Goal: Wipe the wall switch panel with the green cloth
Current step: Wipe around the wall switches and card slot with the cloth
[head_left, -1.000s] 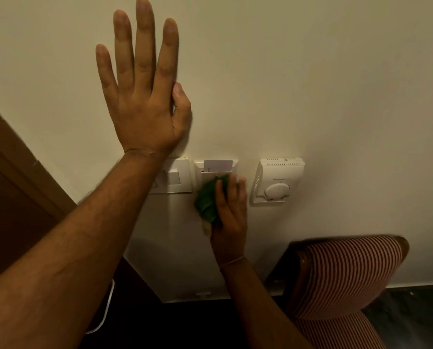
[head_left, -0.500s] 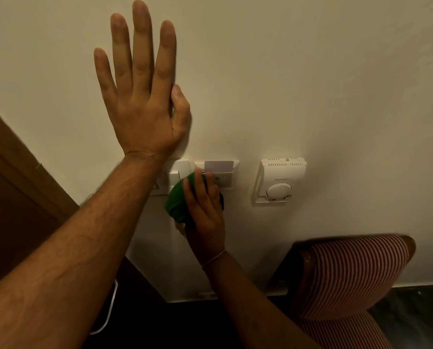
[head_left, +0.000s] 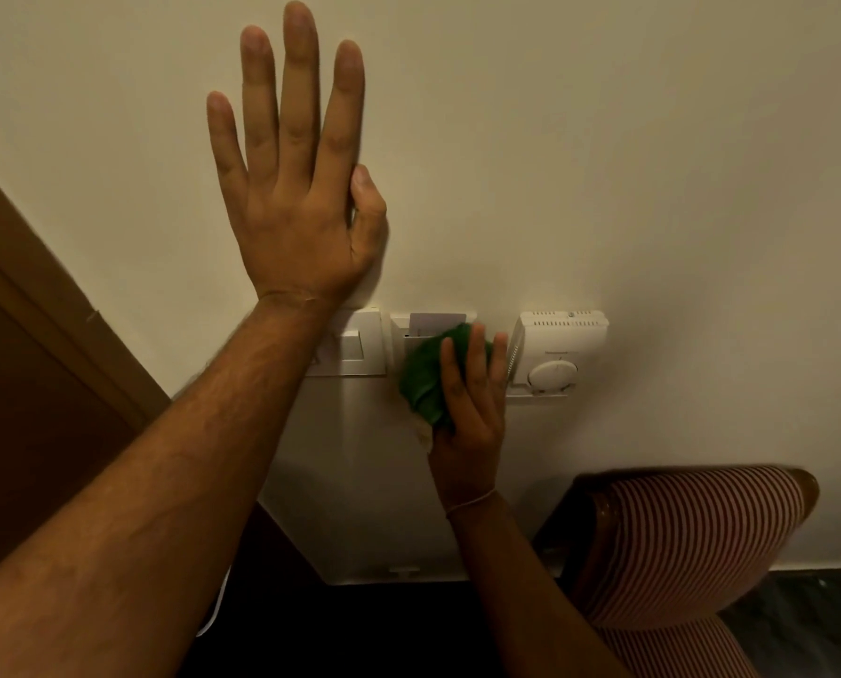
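A white switch panel (head_left: 354, 347) sits on the cream wall, with a card-slot plate (head_left: 433, 323) just to its right that holds a pale card. My right hand (head_left: 469, 413) presses a bunched green cloth (head_left: 425, 379) against the lower part of the card-slot plate and hides most of it. My left hand (head_left: 296, 188) lies flat on the wall above the switch panel, fingers spread and pointing up. My left forearm covers the left edge of the switch panel.
A white thermostat (head_left: 557, 352) with a round dial is mounted right of the cloth. A chair with a red-striped back (head_left: 687, 540) stands against the wall at lower right. A brown door frame (head_left: 51, 310) runs along the left. Dark floor (head_left: 799, 623) lies below.
My right hand with the green cloth swept left onto the switch panel, then back right onto the card-slot plate. My left hand stayed flat on the wall.
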The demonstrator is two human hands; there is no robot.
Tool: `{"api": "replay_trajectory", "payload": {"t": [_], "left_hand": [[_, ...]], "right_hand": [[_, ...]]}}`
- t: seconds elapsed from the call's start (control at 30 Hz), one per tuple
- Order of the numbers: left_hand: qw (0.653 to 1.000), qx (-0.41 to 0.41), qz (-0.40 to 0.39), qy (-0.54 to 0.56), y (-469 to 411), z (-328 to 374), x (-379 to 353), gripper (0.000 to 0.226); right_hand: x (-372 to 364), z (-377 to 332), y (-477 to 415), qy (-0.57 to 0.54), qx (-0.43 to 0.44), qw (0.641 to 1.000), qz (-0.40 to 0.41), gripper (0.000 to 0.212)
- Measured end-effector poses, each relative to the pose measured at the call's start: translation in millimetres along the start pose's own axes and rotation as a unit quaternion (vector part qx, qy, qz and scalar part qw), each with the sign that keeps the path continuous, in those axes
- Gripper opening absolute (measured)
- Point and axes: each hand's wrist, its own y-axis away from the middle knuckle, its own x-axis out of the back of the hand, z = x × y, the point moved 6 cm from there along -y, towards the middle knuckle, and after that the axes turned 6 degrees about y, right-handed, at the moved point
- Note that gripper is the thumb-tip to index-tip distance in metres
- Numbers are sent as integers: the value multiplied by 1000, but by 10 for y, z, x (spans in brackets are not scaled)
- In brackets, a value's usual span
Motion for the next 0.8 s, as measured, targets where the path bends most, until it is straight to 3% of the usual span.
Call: {"api": "replay_trajectory", "payload": {"t": [0.17, 0.37, 0.53, 0.8], "left_hand": [[1000, 8, -7, -2, 24, -6, 10, 62], [1000, -6, 3, -5, 4, -5, -9, 61], [1000, -8, 6, -6, 18, -49, -30, 61], [1000, -9, -19, -9, 28, -18, 8, 66]], "right_hand": [[-54, 21, 130, 34, 23, 999, -20, 61], [-158, 83, 311, 61, 4, 997, -53, 103], [-441, -273, 333, 34, 63, 992, -103, 91], [-298, -421, 255, 19, 65, 985, -157, 97]]}}
